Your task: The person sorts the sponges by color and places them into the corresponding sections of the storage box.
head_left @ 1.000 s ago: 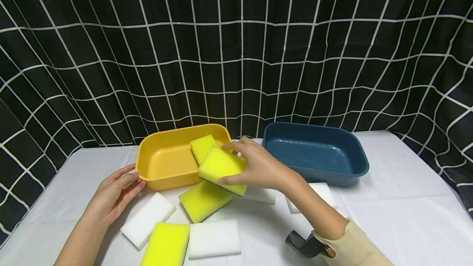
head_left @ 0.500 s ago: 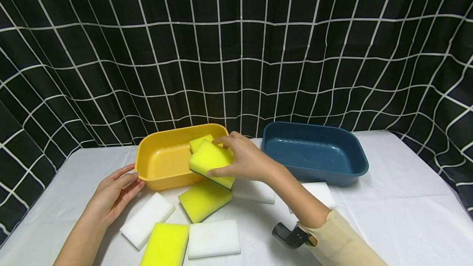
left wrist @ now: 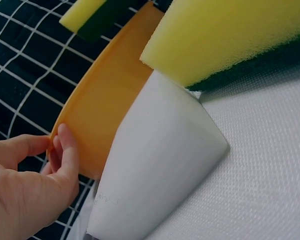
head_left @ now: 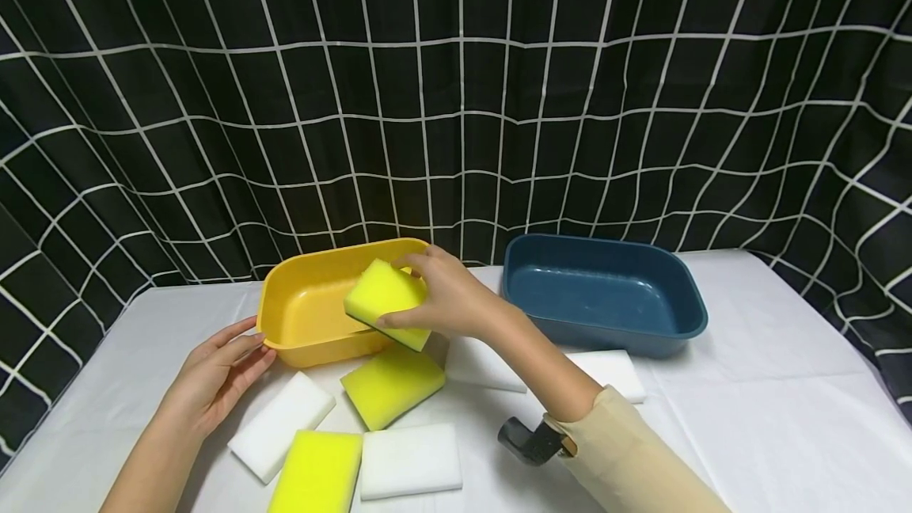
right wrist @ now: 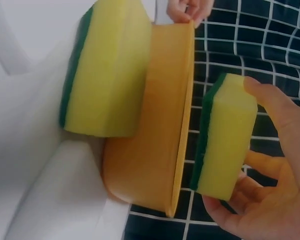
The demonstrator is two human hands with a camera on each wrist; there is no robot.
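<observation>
In the head view my right hand [head_left: 452, 295] grips a yellow sponge [head_left: 388, 295] by its edges, over the right part of a yellow tub [head_left: 321, 353]. The sponge's dark green scouring side [right wrist: 204, 135] faces down toward the tub, and the right wrist view shows the sponge above the rim. My left hand [head_left: 219, 378] pinches the tub's left front corner between thumb and fingers, as the left wrist view also shows. Another yellow sponge [head_left: 393, 386] leans just in front of the tub. The sponge inside the tub is hidden behind the held one.
A dark blue tub [head_left: 613, 339] stands to the right. On the white cloth [head_left: 777, 386] lie a yellow sponge [head_left: 317, 469] at the front and several white sponges, among them one [head_left: 281, 426] near my left hand and another [head_left: 411, 461] in the middle. A black gridded curtain [head_left: 463, 101] hangs behind.
My right hand has carried the held sponge leftward and slightly farther back over the yellow tub, covering the sponge seen inside earlier. My left hand stays at the tub's corner.
</observation>
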